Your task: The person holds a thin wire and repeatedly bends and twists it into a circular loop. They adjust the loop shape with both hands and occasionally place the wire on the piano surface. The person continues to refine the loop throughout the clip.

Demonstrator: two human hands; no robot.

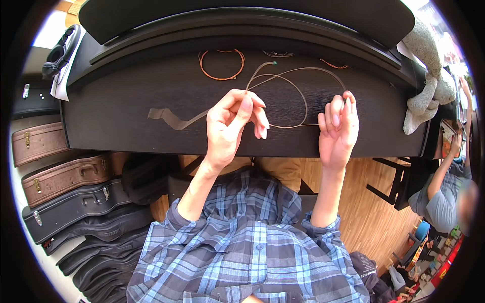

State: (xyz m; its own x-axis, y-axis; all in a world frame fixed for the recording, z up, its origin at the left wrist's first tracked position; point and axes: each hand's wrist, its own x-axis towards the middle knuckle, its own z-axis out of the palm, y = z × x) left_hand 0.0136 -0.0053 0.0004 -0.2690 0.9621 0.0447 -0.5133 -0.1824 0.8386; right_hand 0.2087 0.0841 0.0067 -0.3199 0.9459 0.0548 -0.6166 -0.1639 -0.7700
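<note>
My left hand (230, 123) is closed in a pinch on a thin, pale brown instrument string (306, 107), above the dark tabletop (121, 103). The string bends into loose loops between my hands. My right hand (339, 121) pinches another part of it, fingertips curled together. From the left fingertips a thicker length rises to a teal tip (275, 63). A flat grey-brown strip (177, 122) lies at the left and disappears behind my left hand; whether it joins the string, I cannot tell.
Behind my hands lie a coiled orange string (243, 65), a thin silvery coil (278, 54) and a short orange string piece (334, 65). A grey plush toy (428, 96) hangs at the right edge. Instrument cases (76, 174) stack at left. Another person (439, 197) is at far right.
</note>
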